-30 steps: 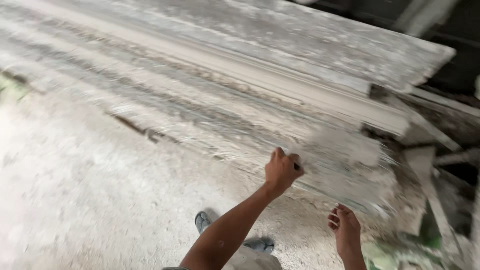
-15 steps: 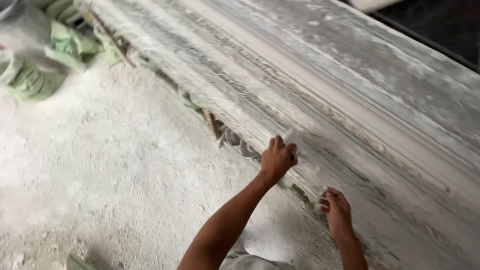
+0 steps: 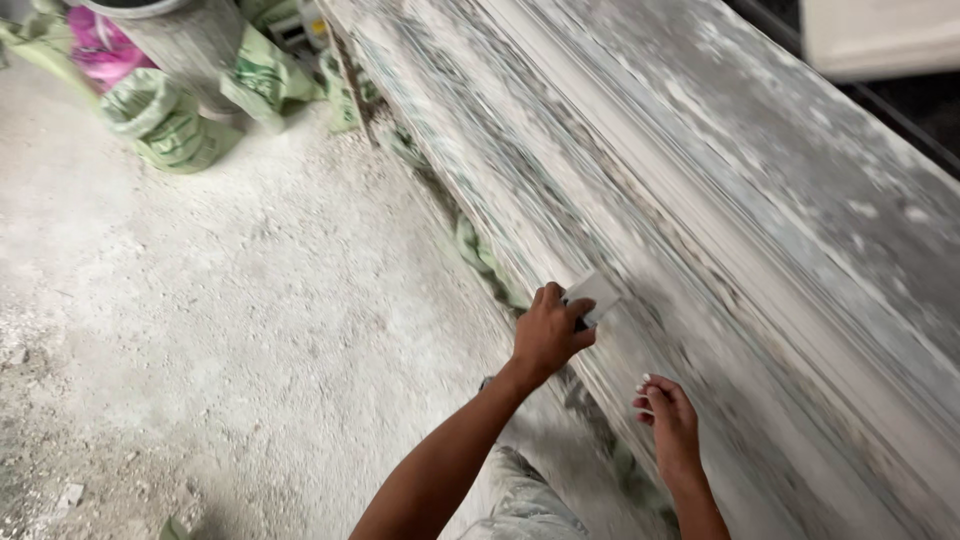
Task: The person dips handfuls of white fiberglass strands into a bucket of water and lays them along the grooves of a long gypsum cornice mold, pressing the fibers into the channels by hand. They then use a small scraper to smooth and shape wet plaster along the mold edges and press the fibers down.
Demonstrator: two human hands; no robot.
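Left hand [image 3: 548,330] is clamped on a small pale scraper [image 3: 594,296], pressed to the plaster-crusted worktop [image 3: 760,230] near its front edge; right hand [image 3: 670,420], fingers loosely curled and empty, rests beside. Scraping looks underway; next stroke needs steady pressure.

2 bare hands: 1 left hand [image 3: 548,330], 1 right hand [image 3: 670,420]. 1 flat pale scraper blade [image 3: 594,295]. 1 long plaster-coated moulding slab [image 3: 720,230]. 1 grey bucket [image 3: 180,40]. 1 rolled green sack [image 3: 165,125]; further green sacks behind it, too overlapped to count. 1 pink bag [image 3: 100,50].
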